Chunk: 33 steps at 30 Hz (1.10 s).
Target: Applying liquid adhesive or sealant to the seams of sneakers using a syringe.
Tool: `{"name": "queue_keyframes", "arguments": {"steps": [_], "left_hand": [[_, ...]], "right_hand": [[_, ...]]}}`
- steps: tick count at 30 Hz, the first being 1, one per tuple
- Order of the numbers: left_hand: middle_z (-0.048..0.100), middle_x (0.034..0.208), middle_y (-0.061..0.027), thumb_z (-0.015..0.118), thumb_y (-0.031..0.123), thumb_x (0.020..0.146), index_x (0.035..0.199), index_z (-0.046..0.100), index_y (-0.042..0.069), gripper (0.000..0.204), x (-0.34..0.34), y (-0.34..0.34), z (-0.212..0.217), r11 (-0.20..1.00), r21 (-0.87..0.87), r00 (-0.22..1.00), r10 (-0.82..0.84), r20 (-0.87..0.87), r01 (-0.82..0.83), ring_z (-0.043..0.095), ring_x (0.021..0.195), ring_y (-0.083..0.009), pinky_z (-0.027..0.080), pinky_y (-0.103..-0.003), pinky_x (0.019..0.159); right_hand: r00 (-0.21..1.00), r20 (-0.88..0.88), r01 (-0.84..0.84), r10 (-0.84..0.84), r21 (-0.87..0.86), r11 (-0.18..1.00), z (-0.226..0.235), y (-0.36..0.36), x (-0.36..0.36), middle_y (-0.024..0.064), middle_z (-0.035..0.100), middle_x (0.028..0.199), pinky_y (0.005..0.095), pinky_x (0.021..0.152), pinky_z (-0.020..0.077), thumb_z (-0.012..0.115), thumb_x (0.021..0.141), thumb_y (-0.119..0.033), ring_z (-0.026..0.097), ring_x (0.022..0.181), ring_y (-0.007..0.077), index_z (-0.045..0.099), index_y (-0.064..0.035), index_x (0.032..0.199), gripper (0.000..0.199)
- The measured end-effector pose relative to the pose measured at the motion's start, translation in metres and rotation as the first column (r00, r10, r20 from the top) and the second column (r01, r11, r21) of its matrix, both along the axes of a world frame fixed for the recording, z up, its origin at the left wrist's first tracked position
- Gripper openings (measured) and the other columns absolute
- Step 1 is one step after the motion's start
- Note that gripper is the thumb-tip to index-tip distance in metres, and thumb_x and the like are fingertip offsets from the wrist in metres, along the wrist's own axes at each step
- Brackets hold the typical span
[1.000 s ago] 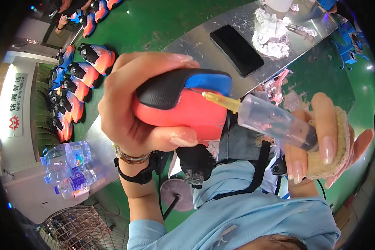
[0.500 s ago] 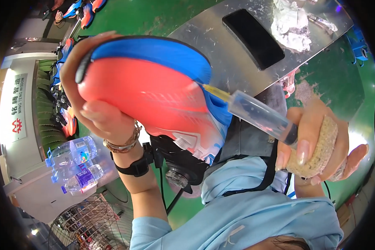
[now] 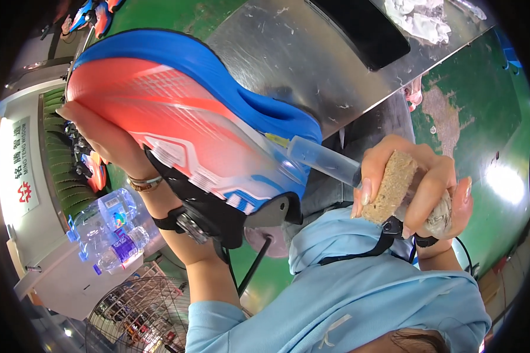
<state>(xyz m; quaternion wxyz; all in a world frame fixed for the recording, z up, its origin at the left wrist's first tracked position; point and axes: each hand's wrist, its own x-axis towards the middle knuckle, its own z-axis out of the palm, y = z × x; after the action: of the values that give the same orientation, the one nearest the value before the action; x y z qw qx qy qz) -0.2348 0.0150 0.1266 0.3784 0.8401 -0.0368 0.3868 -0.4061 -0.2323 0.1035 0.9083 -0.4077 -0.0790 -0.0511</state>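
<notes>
Shoe [image 3: 153, 97]: newly turned side-on, bringing sole seam [image 3: 218, 96] to yellow nozzle [image 3: 275, 139]; contact unclear.
Left hand [image 3: 100, 134]: gripping orange end.
Right hand [image 3: 434, 185]: gripping syringe [image 3: 324, 159], tan block [image 3: 393, 185].

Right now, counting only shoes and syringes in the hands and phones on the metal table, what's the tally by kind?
Shoe in the left hand: 1
Syringe in the right hand: 1
Phone on the metal table: 1
Total: 3
</notes>
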Motion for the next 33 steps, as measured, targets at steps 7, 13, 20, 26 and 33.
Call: {"name": "queue_keyframes", "arguments": {"steps": [7, 13, 20, 26, 33], "left_hand": [[0.045, 0.126, -0.0134, 0.034, 0.047, 0.093, 0.129, 0.037, -0.002, 0.061, 0.04, 0.05, -0.022, 0.944, -0.323, 0.941, -0.172, -0.292, 0.072, 0.044, 0.114, -0.0202, 0.033, -0.031, 0.097], [0.051, 0.118, -0.0146, 0.037, 0.047, 0.092, 0.125, 0.042, -0.001, 0.059, 0.051, 0.075, -0.041, 0.816, -0.577, 0.824, -0.354, -0.442, 0.041, 0.05, 0.106, -0.0213, 0.039, -0.033, 0.092], [0.057, 0.11, -0.016, 0.041, 0.046, 0.09, 0.121, 0.047, -0.001, 0.057, 0.038, 0.076, -0.051, 0.593, -0.803, 0.631, -0.599, -0.493, -0.065, 0.058, 0.097, -0.0225, 0.046, -0.035, 0.086], [0.062, 0.092, -0.0073, 0.048, 0.023, 0.09, 0.103, 0.056, 0.002, 0.027, 0.0, 0.062, -0.057, 0.798, -0.602, 0.793, -0.352, -0.496, -0.022, 0.06, 0.076, -0.0164, 0.051, -0.028, 0.063], [0.059, 0.082, -0.0034, 0.05, 0.025, 0.091, 0.098, 0.057, 0.002, 0.025, -0.104, 0.098, -0.039, 0.768, -0.616, 0.735, -0.315, -0.601, -0.174, 0.058, 0.073, -0.0101, 0.05, -0.023, 0.06]], "right_hand": [[0.988, -0.112, -0.126, 0.111, -0.141, 0.982, -0.004, -0.019, -0.015, 0.0275, 0.053, 0.088, 0.0399, 0.067, 0.0461, 0.029, 0.086, -0.06, 0.057, 0.074, 0.0327, 0.057, -0.0047, 0.053, 0.07], [0.989, -0.101, -0.127, 0.105, -0.244, 0.961, -0.011, -0.024, -0.018, 0.0277, 0.054, 0.089, 0.0379, 0.066, 0.046, 0.027, 0.09, -0.053, 0.057, 0.073, 0.031, 0.055, -0.0045, 0.052, 0.068], [0.994, -0.105, -0.066, 0.033, -0.336, 0.939, -0.008, -0.017, -0.013, 0.0271, 0.05, 0.091, 0.0348, 0.064, 0.0472, 0.025, 0.088, -0.055, 0.057, 0.069, 0.0294, 0.053, -0.0063, 0.049, 0.068], [0.999, 0.0, 0.039, -0.041, -0.318, 0.947, -0.024, -0.01, 0.001, 0.0248, 0.055, 0.1, 0.0274, 0.062, 0.0396, 0.025, 0.092, -0.031, 0.053, 0.071, 0.0221, 0.049, 0.0007, 0.056, 0.054], [0.983, 0.181, 0.093, -0.037, -0.316, 0.944, -0.039, -0.004, 0.007, 0.0152, 0.056, 0.068, 0.0323, 0.07, 0.0417, 0.022, 0.092, -0.02, 0.051, 0.069, 0.0224, 0.047, 0.0003, 0.068, 0.041]]}}
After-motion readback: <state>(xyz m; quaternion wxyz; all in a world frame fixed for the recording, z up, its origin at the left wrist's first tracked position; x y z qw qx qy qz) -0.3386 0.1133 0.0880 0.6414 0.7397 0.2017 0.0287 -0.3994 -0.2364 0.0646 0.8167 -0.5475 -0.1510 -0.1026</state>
